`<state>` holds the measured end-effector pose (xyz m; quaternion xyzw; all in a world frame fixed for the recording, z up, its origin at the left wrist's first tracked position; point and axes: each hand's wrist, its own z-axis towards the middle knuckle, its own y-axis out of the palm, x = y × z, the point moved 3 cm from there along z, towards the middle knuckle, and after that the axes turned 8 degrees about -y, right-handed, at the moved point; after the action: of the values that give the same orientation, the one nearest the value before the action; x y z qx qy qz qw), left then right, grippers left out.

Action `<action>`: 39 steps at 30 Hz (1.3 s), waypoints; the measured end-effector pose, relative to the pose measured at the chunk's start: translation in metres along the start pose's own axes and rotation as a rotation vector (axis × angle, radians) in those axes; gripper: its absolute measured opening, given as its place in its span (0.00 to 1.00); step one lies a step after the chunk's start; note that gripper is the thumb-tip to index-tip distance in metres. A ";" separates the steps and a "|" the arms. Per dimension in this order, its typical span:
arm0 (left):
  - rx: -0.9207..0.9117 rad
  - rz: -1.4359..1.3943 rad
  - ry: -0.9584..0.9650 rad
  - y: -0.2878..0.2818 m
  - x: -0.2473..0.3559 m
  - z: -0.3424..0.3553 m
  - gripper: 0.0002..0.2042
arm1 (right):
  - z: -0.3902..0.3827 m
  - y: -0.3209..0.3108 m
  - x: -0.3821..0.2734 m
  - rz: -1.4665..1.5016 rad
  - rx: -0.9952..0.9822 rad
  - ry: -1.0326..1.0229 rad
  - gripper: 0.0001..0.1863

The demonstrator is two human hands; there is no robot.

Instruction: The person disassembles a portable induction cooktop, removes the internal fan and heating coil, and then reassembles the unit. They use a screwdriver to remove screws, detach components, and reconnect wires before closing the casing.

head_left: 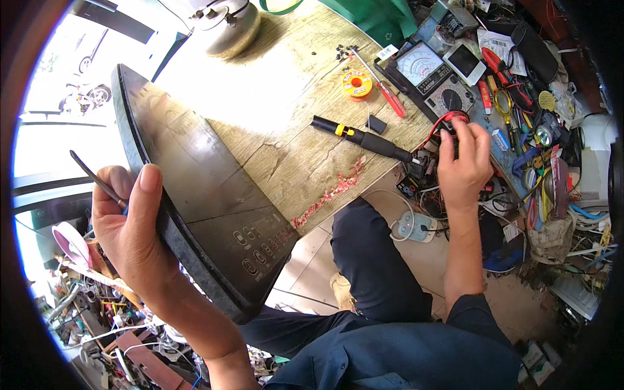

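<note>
My left hand (pixel 133 221) grips the edge of a black glass-topped flat appliance (pixel 182 162) with button markings, held tilted at the bench's left; a dark cable pokes up between its fingers. My right hand (pixel 465 162) has its fingertips closed round red test-lead wire (pixel 437 125) beside an analog multimeter (pixel 448 97); exactly what they pinch is partly hidden. Nearby on the wooden bench (pixel 260 169) lie a black tool with yellow parts (pixel 361 138), a red-handled screwdriver (pixel 394 104), a solder spool (pixel 363 84), a small dark piece (pixel 377 125) and scattered red bits (pixel 331 192).
A metal kettle (pixel 227 36) and green bag (pixel 351 19) stand at the back. Crowded tools, cables and parts (pixel 546 182) fill the right, more clutter (pixel 136 351) the lower left. A power strip (pixel 413 227) is on the tiled floor (pixel 305 260) by my legs.
</note>
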<state>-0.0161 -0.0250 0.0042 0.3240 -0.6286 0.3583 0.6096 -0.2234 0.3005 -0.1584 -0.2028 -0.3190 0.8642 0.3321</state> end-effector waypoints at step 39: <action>0.011 0.060 0.012 0.014 -0.001 0.001 0.18 | -0.003 -0.030 0.162 -0.317 -0.386 0.363 0.26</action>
<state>-0.0284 -0.0185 0.0024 0.3061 -0.6325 0.3817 0.6005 -0.3210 0.4327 -0.1628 -0.3609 -0.4403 0.6747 0.4697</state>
